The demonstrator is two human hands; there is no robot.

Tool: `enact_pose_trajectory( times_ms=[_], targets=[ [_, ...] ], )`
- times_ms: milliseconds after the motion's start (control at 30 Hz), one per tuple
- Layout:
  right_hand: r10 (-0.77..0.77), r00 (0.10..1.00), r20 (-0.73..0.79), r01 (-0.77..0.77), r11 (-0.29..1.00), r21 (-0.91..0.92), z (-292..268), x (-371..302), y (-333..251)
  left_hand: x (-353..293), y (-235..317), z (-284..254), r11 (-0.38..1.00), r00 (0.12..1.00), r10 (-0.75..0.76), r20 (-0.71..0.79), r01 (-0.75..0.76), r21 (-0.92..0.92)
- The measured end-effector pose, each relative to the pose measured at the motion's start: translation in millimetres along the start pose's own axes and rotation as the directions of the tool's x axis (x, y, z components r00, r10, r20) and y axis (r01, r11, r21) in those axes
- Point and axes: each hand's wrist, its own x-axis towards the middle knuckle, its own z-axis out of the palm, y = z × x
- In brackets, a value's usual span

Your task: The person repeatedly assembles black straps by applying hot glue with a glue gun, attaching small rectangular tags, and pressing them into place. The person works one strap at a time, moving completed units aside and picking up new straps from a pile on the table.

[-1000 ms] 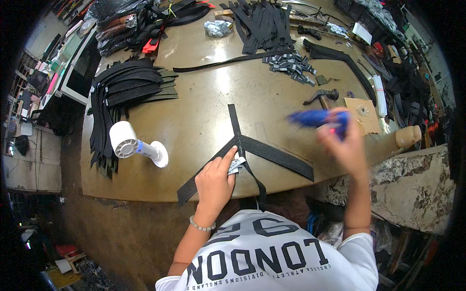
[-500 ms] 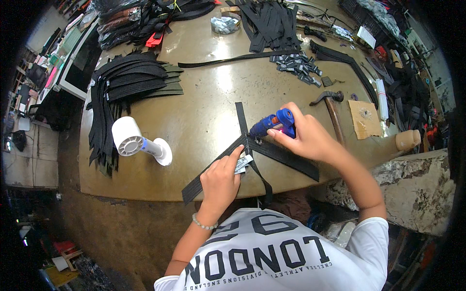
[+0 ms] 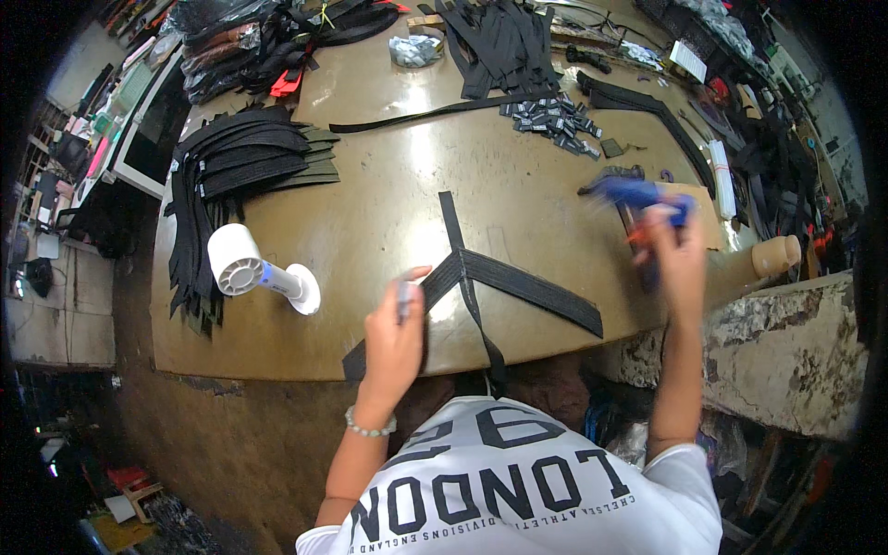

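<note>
A black webbing piece (image 3: 536, 291) lies on the table near the front edge, with two wide arms spreading from a centre seam and a narrow strip running through it. My left hand (image 3: 393, 338) is over its left arm, fingers closed on a small pale label (image 3: 404, 298). Off to the right, my right hand (image 3: 680, 254) grips a blue glue gun (image 3: 638, 192) with an orange trigger, smeared by motion. It is raised over the hammer (image 3: 624, 173), which it partly hides, and beside a cardboard piece (image 3: 708, 208).
A white handheld fan (image 3: 236, 259) stands left of the webbing. Stacked black straps (image 3: 250, 148) hang over the table's left edge. Farther back are small dark labels (image 3: 552, 122), a tub (image 3: 416, 50) and loose black strips (image 3: 499, 46). A tape roll (image 3: 775, 252) sits at right.
My right hand has carried the glue gun away from the webbing's centre to the right. My left hand has drawn back left, lifting a label off the webbing.
</note>
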Motion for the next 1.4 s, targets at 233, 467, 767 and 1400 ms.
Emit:
enact_pose_trajectory(
  times_ms=[233, 467, 767, 1400],
  targets=[
    [0.272, 0.771, -0.576, -0.599, 0.001, -0.801, -97, 5, 15, 21, 13, -3, -0.195, 0.923, 0.046, 0.382, 0.383, -0.903],
    [0.260, 0.735, 0.627, -0.495, 0.837, 0.233, 123, -91, -53, 12, 28, 45, 0.019, 0.980, -0.030, 0.197, 0.198, -0.980],
    [0.247, 0.672, 0.698, -0.620, 0.703, 0.348, 138, -87, -36, 2, 11, 4, 0.463, 0.996, 0.052, -0.068, -0.084, -0.882],
    [-0.166, 0.969, 0.186, 0.024, 0.804, 0.594, 160, -107, -25, -27, 25, 14, 0.612, 0.963, -0.173, 0.209, 0.271, -0.743]
  ],
)
